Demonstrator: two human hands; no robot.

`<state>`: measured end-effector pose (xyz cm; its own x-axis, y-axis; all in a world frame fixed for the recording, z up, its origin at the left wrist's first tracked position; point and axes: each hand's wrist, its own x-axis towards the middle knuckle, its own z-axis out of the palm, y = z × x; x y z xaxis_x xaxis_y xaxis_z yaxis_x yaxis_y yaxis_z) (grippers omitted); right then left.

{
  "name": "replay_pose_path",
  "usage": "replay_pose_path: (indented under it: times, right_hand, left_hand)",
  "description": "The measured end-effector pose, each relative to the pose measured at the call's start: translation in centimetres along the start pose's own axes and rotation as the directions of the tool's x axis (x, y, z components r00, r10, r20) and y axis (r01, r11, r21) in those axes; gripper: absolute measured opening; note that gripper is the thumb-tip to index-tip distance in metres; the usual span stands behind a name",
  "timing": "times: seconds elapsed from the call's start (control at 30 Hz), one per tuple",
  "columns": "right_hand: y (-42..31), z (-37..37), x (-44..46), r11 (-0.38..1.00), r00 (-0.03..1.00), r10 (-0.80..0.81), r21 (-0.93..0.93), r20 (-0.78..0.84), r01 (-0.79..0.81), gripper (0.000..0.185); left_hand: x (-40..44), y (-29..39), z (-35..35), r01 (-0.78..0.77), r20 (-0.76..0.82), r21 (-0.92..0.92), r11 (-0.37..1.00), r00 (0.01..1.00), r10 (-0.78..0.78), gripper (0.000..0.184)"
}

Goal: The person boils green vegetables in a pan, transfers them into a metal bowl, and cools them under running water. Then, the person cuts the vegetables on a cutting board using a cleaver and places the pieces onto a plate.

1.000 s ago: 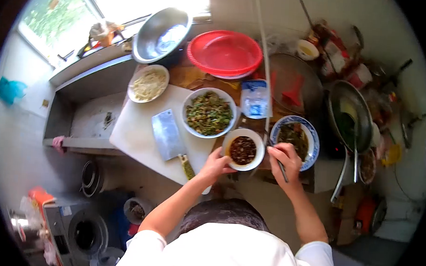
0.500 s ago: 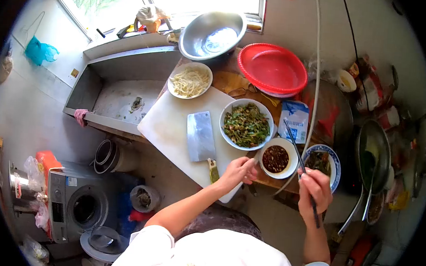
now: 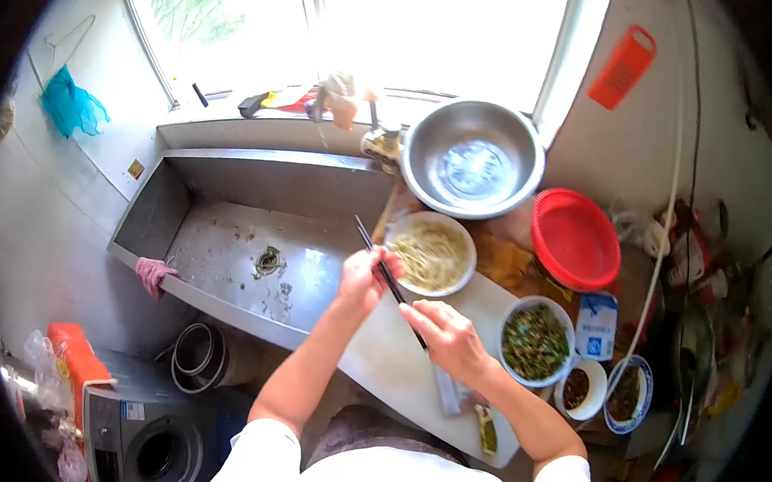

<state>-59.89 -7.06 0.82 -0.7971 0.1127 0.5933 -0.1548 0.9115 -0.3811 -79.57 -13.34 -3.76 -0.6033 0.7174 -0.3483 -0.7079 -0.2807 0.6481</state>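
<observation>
The chopsticks point(image 3: 396, 290) are gripped by the curled fingers of the right hand point(image 3: 446, 336); their upper part is met by the left hand point(image 3: 368, 279), its fingers bent — how tightly cannot be told. Both hands are held near the bowl of pale shreds point(image 3: 432, 254), between the sink point(image 3: 263, 252) and the bowl of chopped greens point(image 3: 536, 341).

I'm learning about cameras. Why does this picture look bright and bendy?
Head view: daylight washes out the window and glints in the steel basin; curved black edges and bent-looking sink suggest a wide lens; same view, clutter at right looks dim and smeared.
</observation>
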Motion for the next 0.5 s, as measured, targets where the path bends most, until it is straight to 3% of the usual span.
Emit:
replay_pose_path:
  times: [0.07,0.1,0.13,0.23,0.27,0.37,0.43,0.47,0.5]
  right_hand:
    - [1.3,4.7,4.0,0.889,0.945,0.316,0.323,0.082,-0.325,0.037]
    - [2.0,6.4,6.5,0.523,0.774,0.567,0.603,0.281,-0.602,0.033]
    - [2.5,7.6,9.1,-0.001,0.531,0.654,0.702,0.539,-0.712,0.030]
    - [4.9,10.4,14.1,0.291,0.594,0.703,0.604,0.391,-0.742,0.031]
    - [6.9,11.8,14.9,0.486,0.656,0.705,0.489,0.271,-0.724,0.033]
    - [11.1,12.4,20.2,0.799,0.808,0.589,0.151,-0.007,-0.582,0.025]
    - [14.5,13.4,23.1,0.893,0.898,0.430,-0.103,-0.090,-0.438,0.021]
    - [15.4,13.4,24.8,0.868,0.881,0.472,-0.182,0.015,-0.462,0.029]
    - [16.8,13.9,26.0,0.892,0.929,0.370,-0.278,0.001,-0.356,0.032]
  left_hand:
    - [6.0,5.0,-3.0,-0.055,-0.052,-0.047,0.997,0.997,0.052,0.016]
    - [8.2,6.9,-3.6,-0.081,-0.073,-0.062,0.995,0.994,0.077,0.017]
    - [9.9,8.6,-3.8,-0.099,-0.092,-0.069,0.993,0.991,0.092,0.018]
    - [13.3,10.8,-4.2,-0.084,-0.050,0.010,0.996,0.995,0.085,0.020]
    - [14.1,11.2,-4.3,-0.076,-0.036,0.053,0.996,0.996,0.078,0.021]
    - [16.3,12.3,-4.8,0.048,-0.033,-0.038,0.998,0.998,-0.050,0.023]
    - [17.1,12.9,-5.2,0.102,0.035,-0.077,0.992,0.994,-0.100,0.021]
    - [17.4,13.3,-5.0,0.116,0.018,-0.097,0.988,0.993,-0.115,0.020]
    - [17.6,13.7,-4.6,0.131,0.000,-0.118,0.984,0.991,-0.132,0.019]
